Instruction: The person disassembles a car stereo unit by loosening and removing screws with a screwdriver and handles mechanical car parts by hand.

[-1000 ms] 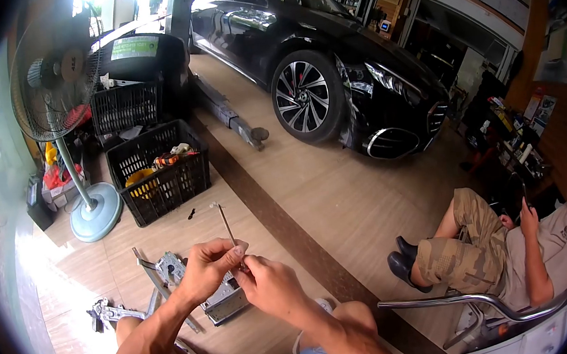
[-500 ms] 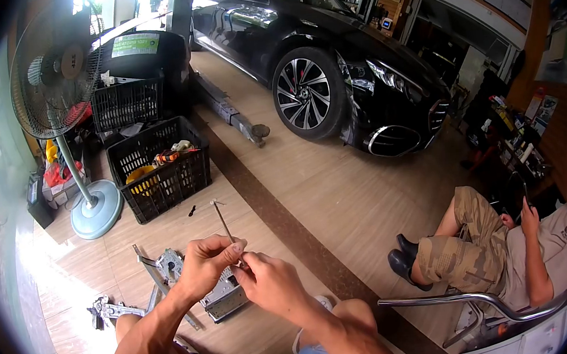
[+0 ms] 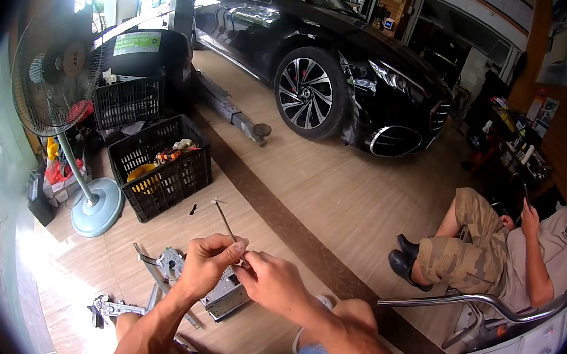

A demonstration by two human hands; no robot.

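A thin metal rod [image 3: 224, 218] with a small crosswise end piece slants up and away from my fingers. My left hand [image 3: 204, 263] is closed, pinching the rod between thumb and fingers. Close against it, my right hand [image 3: 273, 279] is also closed, its fingertips at the rod's near end; that end is hidden by the fingers. Below the hands a silvery metal box-like unit [image 3: 225, 297] rests on the floor, partly covered by my left hand. Metal rails [image 3: 149, 266] lie beside it, and another metal bracket assembly [image 3: 115, 309] is farther left.
A black plastic crate [image 3: 164, 181] with tools stands ahead, beside a standing fan [image 3: 97, 207]. The black car [image 3: 325, 43] is beyond, near a lift arm [image 3: 229, 110]. At right a person [image 3: 543, 254] sits holding a phone, behind a curved chrome bar [image 3: 473, 299].
Both hands hold nearly the same pose around the rod. The view has shifted very slightly; nothing else has visibly moved.
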